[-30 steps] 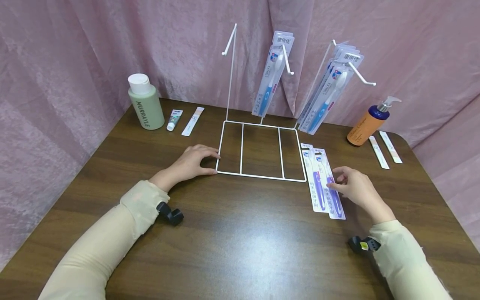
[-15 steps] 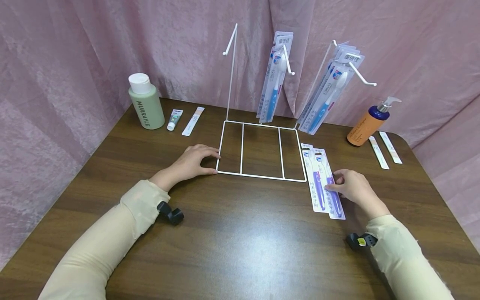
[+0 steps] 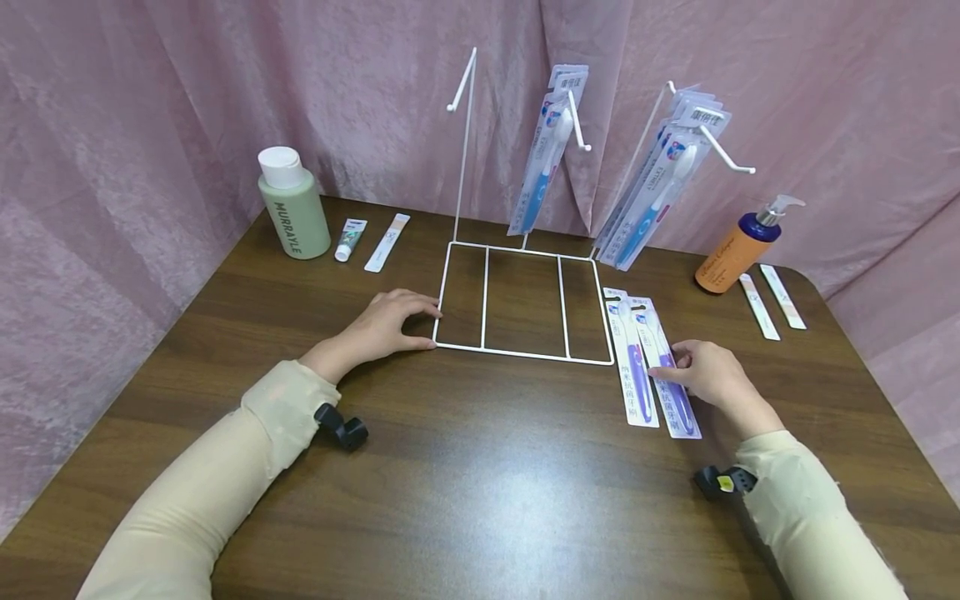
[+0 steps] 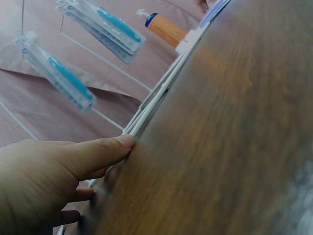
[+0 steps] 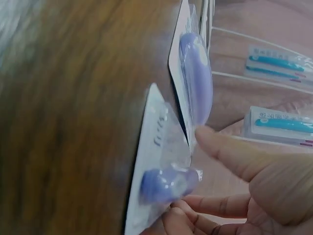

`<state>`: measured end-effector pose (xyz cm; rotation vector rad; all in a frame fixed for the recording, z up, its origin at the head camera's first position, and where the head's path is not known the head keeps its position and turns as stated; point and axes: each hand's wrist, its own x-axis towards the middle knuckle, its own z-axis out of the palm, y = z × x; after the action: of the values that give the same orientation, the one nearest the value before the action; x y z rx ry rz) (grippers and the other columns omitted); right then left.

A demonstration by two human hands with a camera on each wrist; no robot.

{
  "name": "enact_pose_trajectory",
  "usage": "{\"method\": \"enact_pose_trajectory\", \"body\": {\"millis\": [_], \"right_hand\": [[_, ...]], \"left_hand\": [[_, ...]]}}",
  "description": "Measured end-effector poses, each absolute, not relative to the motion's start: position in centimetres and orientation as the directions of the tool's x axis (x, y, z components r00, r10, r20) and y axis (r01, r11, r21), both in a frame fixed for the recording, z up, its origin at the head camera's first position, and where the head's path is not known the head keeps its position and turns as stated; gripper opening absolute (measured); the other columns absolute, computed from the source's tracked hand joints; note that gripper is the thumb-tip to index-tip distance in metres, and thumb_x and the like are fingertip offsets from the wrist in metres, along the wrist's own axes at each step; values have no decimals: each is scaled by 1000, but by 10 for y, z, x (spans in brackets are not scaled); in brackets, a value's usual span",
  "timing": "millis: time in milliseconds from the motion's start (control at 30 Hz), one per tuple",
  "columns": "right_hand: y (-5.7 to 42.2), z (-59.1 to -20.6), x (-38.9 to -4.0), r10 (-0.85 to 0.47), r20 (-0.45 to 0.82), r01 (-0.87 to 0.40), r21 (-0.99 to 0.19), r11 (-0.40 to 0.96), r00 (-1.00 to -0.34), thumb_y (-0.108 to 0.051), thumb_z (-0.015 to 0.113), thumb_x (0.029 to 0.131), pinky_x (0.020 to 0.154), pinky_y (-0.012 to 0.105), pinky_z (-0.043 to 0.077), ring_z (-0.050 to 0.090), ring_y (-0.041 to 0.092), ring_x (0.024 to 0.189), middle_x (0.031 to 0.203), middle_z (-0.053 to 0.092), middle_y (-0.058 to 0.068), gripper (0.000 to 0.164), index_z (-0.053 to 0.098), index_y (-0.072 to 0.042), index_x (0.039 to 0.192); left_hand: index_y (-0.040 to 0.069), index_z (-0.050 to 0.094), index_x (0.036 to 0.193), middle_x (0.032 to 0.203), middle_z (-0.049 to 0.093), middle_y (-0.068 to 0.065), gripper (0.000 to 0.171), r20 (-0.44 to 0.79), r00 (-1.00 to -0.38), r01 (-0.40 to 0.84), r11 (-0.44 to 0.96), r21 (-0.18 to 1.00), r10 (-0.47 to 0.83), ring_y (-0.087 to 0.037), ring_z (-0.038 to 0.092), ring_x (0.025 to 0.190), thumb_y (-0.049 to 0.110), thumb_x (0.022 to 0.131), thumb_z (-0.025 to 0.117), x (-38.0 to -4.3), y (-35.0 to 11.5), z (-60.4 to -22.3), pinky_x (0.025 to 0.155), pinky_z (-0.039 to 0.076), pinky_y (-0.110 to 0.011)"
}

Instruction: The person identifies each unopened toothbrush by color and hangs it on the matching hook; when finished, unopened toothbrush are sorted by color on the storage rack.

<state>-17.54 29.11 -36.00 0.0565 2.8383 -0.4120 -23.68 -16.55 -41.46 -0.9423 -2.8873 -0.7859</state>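
My left hand [image 3: 386, 325] holds the front left corner of a white wire display rack [image 3: 525, 354]. Its thumb lies on the corner and its fingers on the left bar. To the right of the rack, two packaged purple toothbrushes lie side by side on the table. My right hand [image 3: 712, 375] pinches the right toothbrush pack [image 3: 671, 379] across its width, thumb on the left edge and fingers on the far one. The left toothbrush pack [image 3: 632, 367] lies beside it, nearer the rack. In the right wrist view the pinched pack [image 5: 161, 181] looks tilted.
Blue toothbrush packs hang on the middle hook [image 3: 542, 158] and right hook [image 3: 660, 183]; the left hook [image 3: 461, 83] is bare. A green bottle [image 3: 296, 212], small tube [image 3: 350, 240] and narrow sachet [image 3: 387, 243] stand left. An orange pump bottle [image 3: 735, 254] and two sachets [image 3: 782, 297] sit right.
The right toothbrush pack has swung its lower end to the right, parting from the left pack, with my right hand on it. The middle hanging packs have swayed. My left hand stays put.
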Motion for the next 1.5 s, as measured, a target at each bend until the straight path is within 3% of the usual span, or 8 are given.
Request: {"method": "enact_pose_trajectory", "body": {"millis": [733, 967, 1200, 1500], "right_hand": [[287, -360, -180, 78, -353, 170, -240, 956, -932, -36, 72, 84, 80, 48, 49, 60, 32, 87, 108, 62, 31, 78, 41, 18, 131], [289, -362, -181, 86, -358, 190, -265, 945, -930, -34, 72, 84, 80, 48, 49, 61, 34, 91, 111, 60, 31, 77, 40, 17, 132], [289, -362, -179, 100, -343, 206, -287, 936, -934, -35, 72, 84, 71, 37, 46, 55, 30, 87, 104, 57, 25, 72, 44, 13, 130], [293, -363, -175, 97, -306, 204, -341, 918, -947, -32, 68, 88, 69, 34, 45, 54, 28, 85, 101, 56, 23, 61, 47, 11, 128]], "left_hand": [[13, 66, 121, 139, 56, -9, 47, 148, -823, 547, 696, 465, 548, -33, 46, 130, 33, 80, 77, -234, -164, -410, 106, 31, -54], [13, 65, 122, 139, 56, -9, 47, 141, -825, 543, 697, 468, 548, -33, 45, 131, 33, 81, 77, -233, -164, -409, 107, 30, -55], [13, 65, 121, 139, 56, -8, 47, 143, -823, 547, 697, 463, 550, -33, 46, 131, 34, 81, 77, -234, -165, -410, 106, 31, -54], [14, 66, 121, 140, 56, -8, 47, 150, -822, 550, 698, 459, 549, -33, 46, 130, 34, 81, 77, -235, -164, -411, 106, 31, -54]]}}
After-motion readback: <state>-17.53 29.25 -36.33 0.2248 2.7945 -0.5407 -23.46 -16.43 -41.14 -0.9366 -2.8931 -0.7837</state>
